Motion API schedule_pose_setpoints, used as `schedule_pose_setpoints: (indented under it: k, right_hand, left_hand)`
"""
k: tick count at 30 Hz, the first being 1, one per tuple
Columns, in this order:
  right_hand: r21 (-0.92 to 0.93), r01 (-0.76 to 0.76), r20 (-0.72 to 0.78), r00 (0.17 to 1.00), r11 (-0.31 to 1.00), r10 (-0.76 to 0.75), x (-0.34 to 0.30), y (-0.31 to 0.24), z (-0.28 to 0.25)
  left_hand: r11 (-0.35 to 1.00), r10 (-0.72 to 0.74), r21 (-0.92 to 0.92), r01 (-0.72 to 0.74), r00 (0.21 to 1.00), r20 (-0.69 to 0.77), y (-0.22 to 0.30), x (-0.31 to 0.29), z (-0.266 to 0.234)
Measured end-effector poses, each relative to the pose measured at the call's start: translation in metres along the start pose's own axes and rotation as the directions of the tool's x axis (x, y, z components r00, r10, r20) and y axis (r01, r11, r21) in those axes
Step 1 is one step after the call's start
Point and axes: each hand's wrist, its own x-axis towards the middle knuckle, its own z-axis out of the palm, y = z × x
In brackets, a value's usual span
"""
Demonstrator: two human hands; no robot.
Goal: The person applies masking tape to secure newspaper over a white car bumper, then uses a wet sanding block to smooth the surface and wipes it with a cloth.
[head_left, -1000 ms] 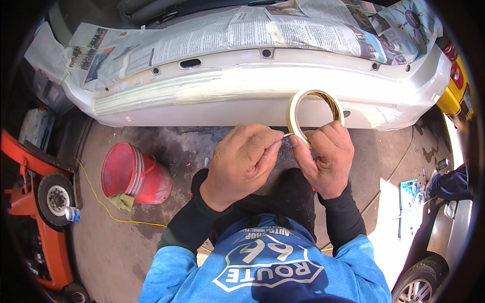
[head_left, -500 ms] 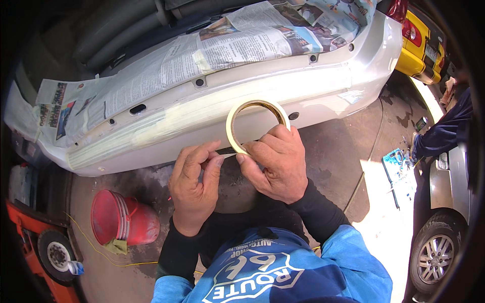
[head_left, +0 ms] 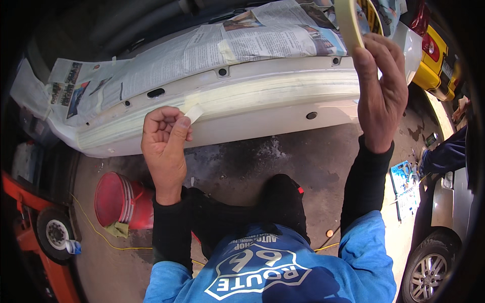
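Note:
Between the thumb and fingers of my left hand (head_left: 165, 149) is a short torn strip of masking tape (head_left: 194, 113), its free end pointing up and right in front of the bumper. My right hand (head_left: 383, 91), raised at the right, grips a roll of cream masking tape (head_left: 349, 25) by its lower edge. Ahead of me lies a silver-white car bumper (head_left: 262, 127). Pale tape strips (head_left: 242, 96) run lengthwise along its face. Printed newspaper (head_left: 202, 55) covers the part above, and small tape pieces hold it.
A red bucket (head_left: 113, 199) lies tipped at the left with a greenish cloth (head_left: 117, 230) at its rim. A yellow cable (head_left: 101, 237) crosses the floor. A blue tool case (head_left: 404, 184) lies at the right, near another person's leg (head_left: 447, 151) and a parked car's wheel (head_left: 429, 267).
My hands have moved apart, the right one going up and right with the tape roll. A short strip, now separate from the roll, has stayed in my left hand, which moved left and upward.

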Motion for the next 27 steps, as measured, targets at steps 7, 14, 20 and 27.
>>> schedule_pose_setpoints:
  k: [7,14,20,27]
  right_hand:
    - [-0.169,0.025,0.516,0.854,0.985,0.067,0.080,0.091,0.119]
    - [0.063,0.290,0.072,0.953,0.955,-0.295,0.005,0.024,0.115]
    - [0.104,0.056,0.289,0.954,0.993,-0.084,-0.049,-0.022,0.134]
    - [0.055,0.128,0.345,0.928,0.990,-0.139,-0.041,-0.027,0.149]
  left_hand:
    - [0.995,-0.037,0.094,0.035,0.999,0.020,-0.007,0.040,0.029]
    - [0.985,-0.084,0.155,0.071,0.993,0.081,-0.016,0.062,0.026]
    - [0.918,0.024,0.392,-0.066,0.993,0.113,-0.027,0.064,0.037]
    - [0.972,-0.008,0.237,-0.002,0.999,0.041,-0.032,0.070,0.044]
